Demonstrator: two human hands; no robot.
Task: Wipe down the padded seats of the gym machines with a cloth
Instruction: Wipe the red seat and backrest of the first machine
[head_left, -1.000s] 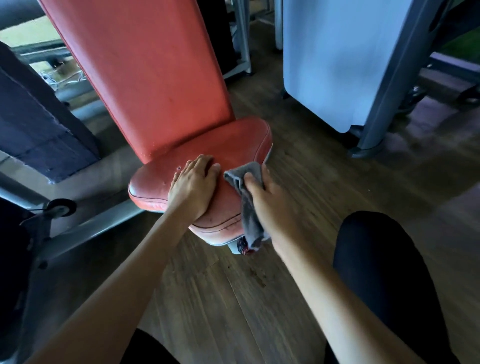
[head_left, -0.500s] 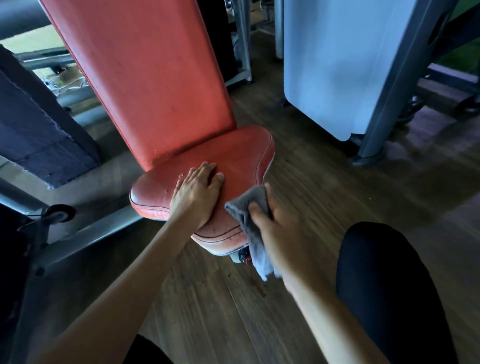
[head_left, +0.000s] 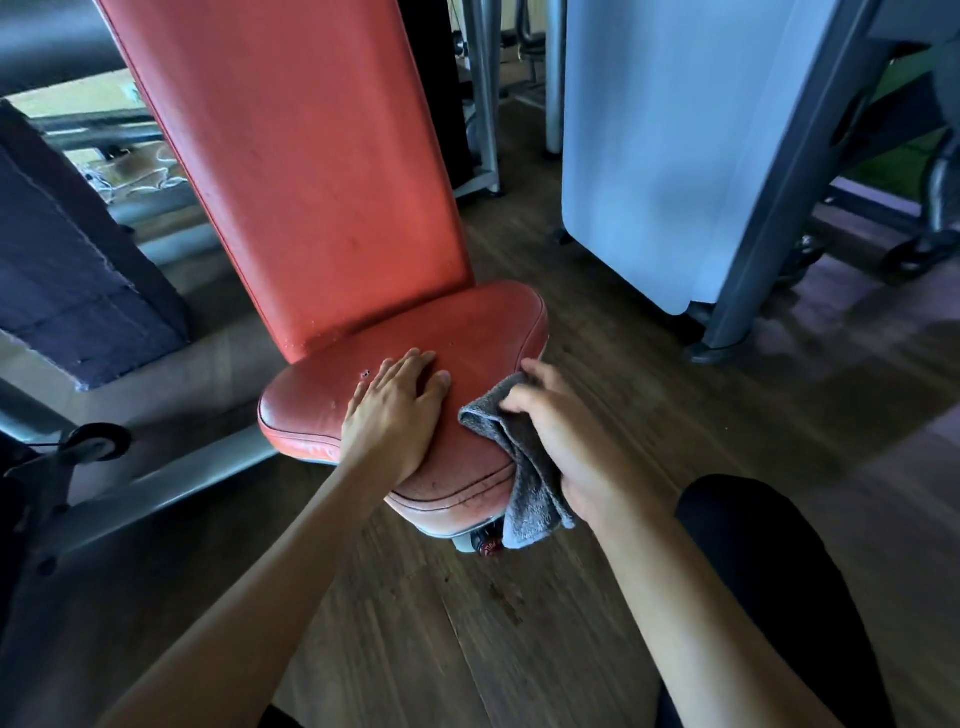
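Note:
A red padded seat (head_left: 483, 332) sits low in the middle of the head view, below a tall red backrest (head_left: 311, 171). My left hand (head_left: 395, 415) lies flat on the seat's near left part, fingers together, holding nothing. My right hand (head_left: 561, 441) grips a grey cloth (head_left: 519, 467) against the seat's right front edge. The cloth hangs down over the rim toward the floor.
A grey metal frame bar (head_left: 156, 488) runs left from under the seat, with a small black wheel (head_left: 93, 441). A dark padded block (head_left: 67, 270) stands at the left. A white panel (head_left: 670, 145) on a grey post (head_left: 769, 208) stands at the right. My dark-clad knee (head_left: 769, 587) is at lower right, over the wooden floor (head_left: 649, 338).
My right hand with the cloth slid down off the seat's front edge, then moved back up along the right edge. My left hand stayed flat on the seat.

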